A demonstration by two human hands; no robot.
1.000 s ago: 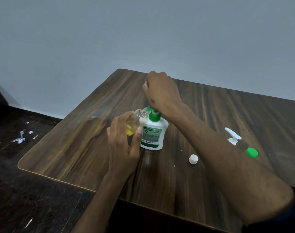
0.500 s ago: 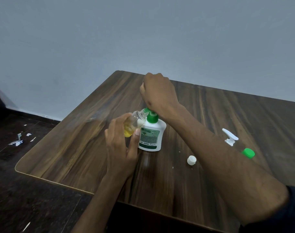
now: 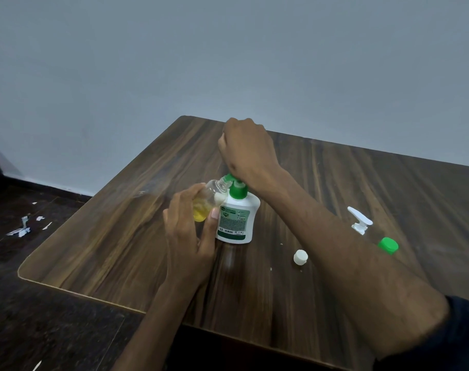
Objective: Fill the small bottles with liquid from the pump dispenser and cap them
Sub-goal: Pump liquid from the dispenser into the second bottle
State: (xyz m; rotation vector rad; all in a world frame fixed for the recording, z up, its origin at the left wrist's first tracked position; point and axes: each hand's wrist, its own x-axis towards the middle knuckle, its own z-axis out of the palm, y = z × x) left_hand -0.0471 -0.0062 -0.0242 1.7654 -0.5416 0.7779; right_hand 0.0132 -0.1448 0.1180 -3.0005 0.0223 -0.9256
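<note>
Little has moved since a second ago: right hand point(image 3: 250, 151) stays clenched on top of the green pump of the dispenser point(image 3: 237, 220), left hand point(image 3: 189, 234) still grips the small bottle point(image 3: 208, 200), tilted, mouth at the spout, yellow liquid inside. Dispenser stands upright mid-table point(image 3: 121, 236). White cap point(image 3: 300, 257), green cap point(image 3: 388, 245) and white sprayer head point(image 3: 360, 223) lie apart to the right.
</note>
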